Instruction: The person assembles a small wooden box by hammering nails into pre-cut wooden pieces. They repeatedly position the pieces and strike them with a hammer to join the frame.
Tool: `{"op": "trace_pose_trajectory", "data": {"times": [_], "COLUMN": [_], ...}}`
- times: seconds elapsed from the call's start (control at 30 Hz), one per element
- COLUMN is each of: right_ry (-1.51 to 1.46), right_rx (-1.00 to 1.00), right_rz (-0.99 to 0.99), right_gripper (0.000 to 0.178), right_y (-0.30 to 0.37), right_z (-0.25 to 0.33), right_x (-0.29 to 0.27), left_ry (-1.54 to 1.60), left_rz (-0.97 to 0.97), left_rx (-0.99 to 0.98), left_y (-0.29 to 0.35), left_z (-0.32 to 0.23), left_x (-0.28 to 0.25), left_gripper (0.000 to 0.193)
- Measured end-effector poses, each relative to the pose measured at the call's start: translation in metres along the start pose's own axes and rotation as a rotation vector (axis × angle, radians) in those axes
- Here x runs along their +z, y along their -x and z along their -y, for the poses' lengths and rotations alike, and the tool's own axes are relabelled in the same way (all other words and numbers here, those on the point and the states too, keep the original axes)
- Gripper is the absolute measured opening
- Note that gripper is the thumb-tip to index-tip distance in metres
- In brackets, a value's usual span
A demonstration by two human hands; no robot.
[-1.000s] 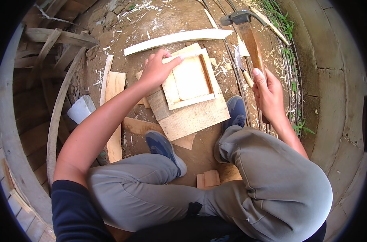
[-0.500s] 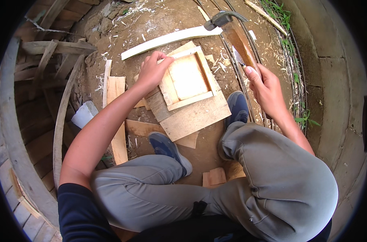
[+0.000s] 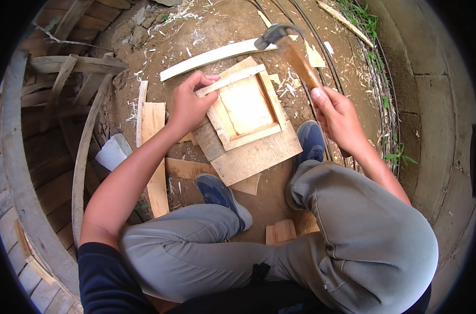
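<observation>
A shallow square wooden frame (image 3: 251, 137) with a pale panel inside lies on a wooden board (image 3: 259, 158) on the ground in front of me. At its far left corner my left hand (image 3: 190, 102) pinches the far wooden strip (image 3: 233, 79), fingers on the outer side and thumb on the inner side. My right hand (image 3: 338, 116) is closed around the wooden handle of a claw hammer (image 3: 307, 67). The hammer is raised, its metal head near the frame's far right corner and slightly blurred.
A long pale curved slat (image 3: 212, 58) lies beyond the frame. Wood offcuts (image 3: 155, 157) and a whitish block (image 3: 113, 152) are to the left. Dark rods (image 3: 321, 42) run along the right, with a plank wall (image 3: 442, 120) beyond. My shoes (image 3: 219, 196) stand close to the board.
The hammer has swung left, its head now nearer the frame. My left hand has shifted its hold, with the thumb now inside the far strip, which sits at a changed angle.
</observation>
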State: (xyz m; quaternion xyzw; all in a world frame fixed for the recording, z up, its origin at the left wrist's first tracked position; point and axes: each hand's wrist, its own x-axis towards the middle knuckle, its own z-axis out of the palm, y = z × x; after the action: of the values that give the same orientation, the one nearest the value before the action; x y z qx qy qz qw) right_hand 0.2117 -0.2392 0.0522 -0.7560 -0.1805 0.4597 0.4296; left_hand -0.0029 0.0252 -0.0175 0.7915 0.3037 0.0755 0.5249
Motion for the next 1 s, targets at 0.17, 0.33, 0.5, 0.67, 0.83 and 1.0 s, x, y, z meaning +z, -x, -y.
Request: {"op": "trace_pose_trajectory", "data": {"times": [0.17,0.33,0.5,0.67,0.83,1.0], "right_ry": [-0.216,-0.241,-0.226,-0.192,-0.134,-0.086], "right_rx": [0.063,0.072,0.09,0.077,0.05,0.018], "right_rz": [-0.023,-0.092,-0.075,-0.04,-0.001,-0.004], "right_gripper": [0.038,0.038,0.038,0.037,0.037,0.035], "right_y": [-0.003,-0.002,-0.001,0.002,0.004,0.008], "right_z": [0.006,0.004,0.0,0.0,0.001,0.004], "right_x": [-0.016,-0.03,-0.034,-0.033,-0.032,-0.032], "left_ry": [0.033,0.103,0.099,0.032,0.063,0.047], "left_rz": [0.042,0.474,0.434,0.473,0.443,0.398], "left_rx": [-0.038,-0.296,-0.098,-0.071,-0.106,-0.08], "left_y": [0.003,-0.001,0.007,0.009,0.009,0.01], "left_z": [-0.033,-0.069,-0.083,-0.097,-0.095,-0.093], "left_x": [-0.006,-0.023,-0.02,-0.018,-0.017,-0.017], "left_gripper": [0.029,0.055,0.054,0.055,0.056,0.058]}}
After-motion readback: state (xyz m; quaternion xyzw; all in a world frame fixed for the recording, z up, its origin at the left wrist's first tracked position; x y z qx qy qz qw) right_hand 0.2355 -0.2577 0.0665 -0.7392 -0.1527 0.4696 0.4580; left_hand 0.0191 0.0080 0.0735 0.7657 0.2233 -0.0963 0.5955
